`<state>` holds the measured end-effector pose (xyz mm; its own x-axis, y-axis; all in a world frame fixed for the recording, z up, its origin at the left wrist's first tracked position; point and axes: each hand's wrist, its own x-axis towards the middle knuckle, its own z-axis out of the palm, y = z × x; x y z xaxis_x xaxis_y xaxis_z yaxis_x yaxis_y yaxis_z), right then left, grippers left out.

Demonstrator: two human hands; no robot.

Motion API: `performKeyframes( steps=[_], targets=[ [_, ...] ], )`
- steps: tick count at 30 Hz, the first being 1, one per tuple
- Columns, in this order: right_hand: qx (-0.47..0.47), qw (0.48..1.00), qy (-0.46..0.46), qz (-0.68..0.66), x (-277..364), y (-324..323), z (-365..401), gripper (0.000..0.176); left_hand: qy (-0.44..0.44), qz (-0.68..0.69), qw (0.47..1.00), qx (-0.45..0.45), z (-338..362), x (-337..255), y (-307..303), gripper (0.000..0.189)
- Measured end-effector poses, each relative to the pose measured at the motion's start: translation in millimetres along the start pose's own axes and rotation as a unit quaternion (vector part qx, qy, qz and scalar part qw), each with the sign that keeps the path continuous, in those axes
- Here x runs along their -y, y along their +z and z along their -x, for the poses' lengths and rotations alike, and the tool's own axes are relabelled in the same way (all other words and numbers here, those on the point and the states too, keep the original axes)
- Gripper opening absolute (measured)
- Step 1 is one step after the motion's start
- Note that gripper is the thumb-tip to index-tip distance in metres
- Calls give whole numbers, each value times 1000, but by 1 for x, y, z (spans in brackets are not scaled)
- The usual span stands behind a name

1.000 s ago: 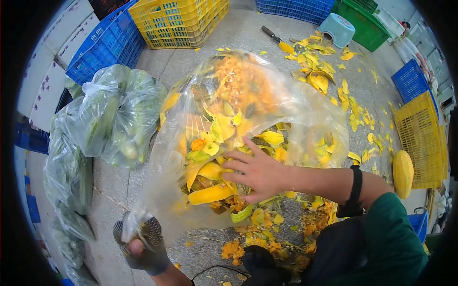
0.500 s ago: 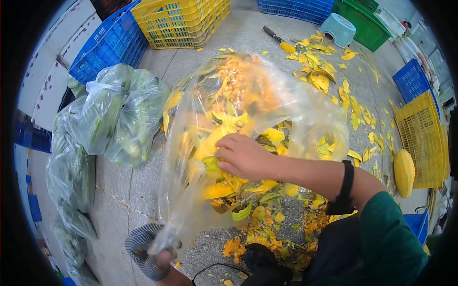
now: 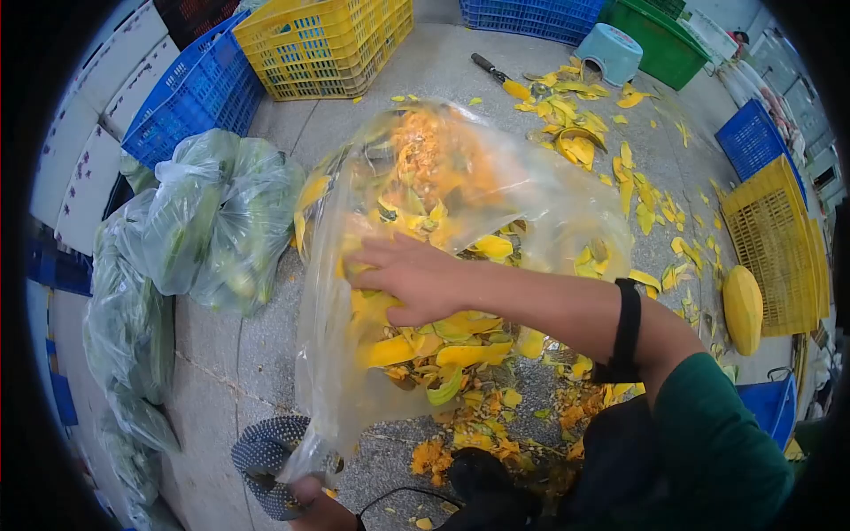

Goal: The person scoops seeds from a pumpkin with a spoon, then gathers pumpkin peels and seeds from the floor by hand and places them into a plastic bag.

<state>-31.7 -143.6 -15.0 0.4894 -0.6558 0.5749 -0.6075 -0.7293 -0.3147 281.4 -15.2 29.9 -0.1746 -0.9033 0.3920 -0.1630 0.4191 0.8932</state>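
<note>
A large clear plastic bag [image 3: 323, 354] lies on the floor in front of me, with yellow and green peels [image 3: 390, 352] and stringy orange pulp [image 3: 421, 150] inside. My left hand [image 3: 270, 456], in a grey dotted glove, grips the bag's edge at the lower left. My bare right hand [image 3: 416, 279] is at the bag's mouth, palm down over the peels, its fingers stretched out and apart. Nothing shows in its grasp, though what lies under the palm is hidden. More peels and orange pulp [image 3: 431, 460] are scattered by my feet.
Bags of long green vegetables [image 3: 190, 212] line the left. A yellow crate [image 3: 328, 49] and a blue crate [image 3: 195, 93] stand behind. At the back right are a peeler-like tool [image 3: 490, 67], a light-blue stool [image 3: 611, 53] and scattered peels. A peeled yellow fruit [image 3: 742, 310] rests at right.
My right hand has moved left and slightly forward over the peels, and its fingers have spread from a curled grasp. My left hand still holds the bag's edge. The view has shifted slightly.
</note>
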Motion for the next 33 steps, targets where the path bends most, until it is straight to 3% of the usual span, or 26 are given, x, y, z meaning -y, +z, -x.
performKeyframes(
  steps=[1, 2, 3, 5, 6, 8, 9, 11, 12, 13, 14, 15, 16, 17, 18, 19, 21, 24, 26, 27, 28, 29, 30, 32, 33],
  targets=[
    [128, 990, 17, -59, -5, 4, 2, 25, -12, -3, 999, 32, -4, -7, 2, 57],
    [255, 959, 33, -118, -8, 6, 1, 24, -47, 44, 998, -17, 4, -5, 3, 58],
    [259, 958, 31, -121, -10, 2, 2, 24, -51, 44, 998, -21, 8, -3, 5, 58],
    [249, 960, 82, -94, -15, -15, 11, 29, -31, 56, 983, -171, 15, 1, 10, 59],
    [255, 959, 82, -95, -12, -23, 20, 29, -36, 58, 984, -163, 17, 3, 5, 58],
    [49, 998, 21, -23, -1, -39, 34, 22, -47, 91, 980, -171, 13, 7, 2, 60],
    [57, 998, 29, -25, 8, -46, 36, 22, -56, 123, 976, -174, 8, 6, 6, 61],
    [-1, 996, -90, -15, 24, -60, 42, 19, -70, 167, 972, -148, -4, -3, 13, 64],
    [-4, 995, -99, -16, 25, -60, 49, 28, -106, 197, 959, -172, -8, -7, 15, 65],
    [1, 996, -90, -16, 29, -56, 52, 28, -141, 225, 944, -196, -8, -8, 16, 67],
    [66, 995, -71, -35, 34, -51, 53, 37, -153, 314, 908, -231, -4, -3, 13, 63],
    [130, 989, -51, -53, 38, -51, 57, 46, -160, 318, 906, -228, -2, -1, 9, 63],
    [208, 976, -70, 17, 36, -56, 68, 62, -152, 353, 895, -225, -3, -1, 4, 64],
    [211, 975, -62, 21, 28, -62, 81, 62, -143, 388, 883, -221, -6, 1, -1, 65],
    [232, 971, 16, 46, 15, -69, 94, 64, -144, 392, 881, -221, -7, 5, -7, 65],
    [254, 960, 93, 68, 8, -76, 107, 67, -140, 431, 868, -201, -5, 9, -16, 66],
    [453, 855, 207, 144, 5, -102, 135, 71, -130, 507, 837, -159, 0, 11, -25, 67],
    [503, 814, 180, 225, -12, -116, 217, 73, -106, 495, 854, -123, -11, 7, -18, 69],
    [521, 761, 106, 371, -33, -118, 258, 78, -94, 487, 861, -110, -21, 2, -11, 70],
    [520, 762, 107, 371, -36, -127, 263, 78, -88, 535, 838, -69, -28, -3, -6, 69],
    [513, 763, 180, 349, -39, -136, 268, 76, -84, 579, 810, -28, -30, -6, -4, 68],
    [502, 760, 254, 325, -38, -142, 270, 73, -85, 578, 811, -25, -27, -8, -5, 68],
    [499, 760, 259, 325, -36, -147, 273, 73, -106, 541, 833, -33, -26, -8, -9, 67],
    [662, 660, 232, 271, -33, -158, 271, 49, -118, 504, 855, -33, -34, -5, -17, 65],
    [657, 662, 234, 273, -25, -166, 266, 49, -125, 524, 842, 4, -39, -3, -23, 61]
  ],
)
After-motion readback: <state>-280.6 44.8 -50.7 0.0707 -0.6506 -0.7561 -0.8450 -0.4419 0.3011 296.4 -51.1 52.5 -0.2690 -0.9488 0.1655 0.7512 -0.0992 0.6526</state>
